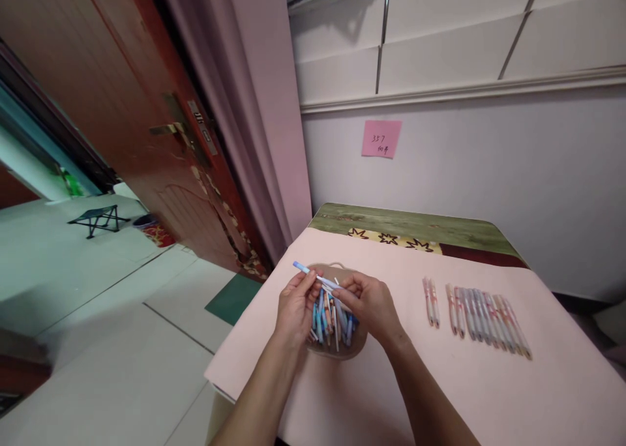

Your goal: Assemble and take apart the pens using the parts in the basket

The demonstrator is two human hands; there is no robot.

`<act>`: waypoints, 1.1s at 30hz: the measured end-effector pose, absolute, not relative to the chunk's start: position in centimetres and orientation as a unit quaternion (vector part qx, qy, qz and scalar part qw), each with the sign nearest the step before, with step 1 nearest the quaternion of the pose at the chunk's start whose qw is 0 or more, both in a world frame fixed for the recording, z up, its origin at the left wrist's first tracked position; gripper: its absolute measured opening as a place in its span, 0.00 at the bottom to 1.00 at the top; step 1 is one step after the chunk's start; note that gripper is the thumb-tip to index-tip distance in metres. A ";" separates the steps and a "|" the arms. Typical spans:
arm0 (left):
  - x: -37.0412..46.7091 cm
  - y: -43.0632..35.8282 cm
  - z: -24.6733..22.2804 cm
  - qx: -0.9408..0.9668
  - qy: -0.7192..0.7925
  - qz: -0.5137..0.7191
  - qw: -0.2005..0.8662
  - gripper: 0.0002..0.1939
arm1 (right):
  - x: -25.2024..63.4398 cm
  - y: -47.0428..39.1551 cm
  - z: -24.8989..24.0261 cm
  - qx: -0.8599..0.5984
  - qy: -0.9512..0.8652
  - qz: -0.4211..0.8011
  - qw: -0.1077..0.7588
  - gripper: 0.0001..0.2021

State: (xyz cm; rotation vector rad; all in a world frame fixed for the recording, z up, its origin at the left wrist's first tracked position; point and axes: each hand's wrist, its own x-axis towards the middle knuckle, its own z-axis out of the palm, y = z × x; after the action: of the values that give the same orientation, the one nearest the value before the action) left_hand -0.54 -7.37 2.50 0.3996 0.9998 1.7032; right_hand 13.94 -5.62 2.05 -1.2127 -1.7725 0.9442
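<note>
My left hand (294,308) pinches the blue end of a pen (302,267) between thumb and fingers. My right hand (375,304) grips the pale lavender end of the same pen, with a thin white stretch showing between the two coloured parts. Both hands are above a beige basket (337,355). Inside it lie many loose pen parts (328,322), blue, lavender, peach and white, partly hidden by my hands. To the right, a row of pens (491,321) lies side by side, with a pair of pens (431,302) slightly apart from it.
A pink cloth (391,394) covers most of the table, leaving a green patterned strip (415,218) bare at the back. A pink note (381,139) is stuck on the wall behind. Left stand a brown door (161,146) and a folding stool (100,218).
</note>
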 end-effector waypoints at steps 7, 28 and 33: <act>-3.0 -7.5 0.5 0.311 0.555 0.648 0.419 0.15 | 14.9 -5.5 3.1 -0.529 -0.726 0.293 0.328 0.05; -2.7 -5.8 -0.8 0.594 0.780 0.117 0.160 0.06 | 14.8 -4.8 2.1 -0.555 -0.755 0.246 0.245 0.16; -2.3 -3.5 -2.2 0.586 0.790 0.083 0.164 0.09 | 14.9 -5.0 2.6 -0.564 -0.755 0.246 0.226 0.13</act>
State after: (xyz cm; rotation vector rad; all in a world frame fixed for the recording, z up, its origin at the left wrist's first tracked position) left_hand -2.30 -3.50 -2.23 1.6693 2.2508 0.2372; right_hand 14.86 -4.95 2.65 -1.5544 -2.0819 0.6790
